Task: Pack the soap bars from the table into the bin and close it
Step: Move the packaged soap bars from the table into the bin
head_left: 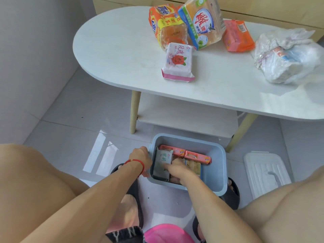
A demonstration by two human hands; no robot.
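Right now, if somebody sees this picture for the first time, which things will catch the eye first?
First the bright soap packs standing and lying at the back of the white table, with a rose-printed bar nearer its front edge. Then the blue bin on the floor below, where the right hand reaches among packed bars while the left hand holds the rim.

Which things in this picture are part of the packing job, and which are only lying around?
Job: blue bin, its white lid, rose soap bar, Tide soap pack, green-label soap pack, orange soap bar, white bar being placed.

Lying around: crumpled plastic bag, black slippers.
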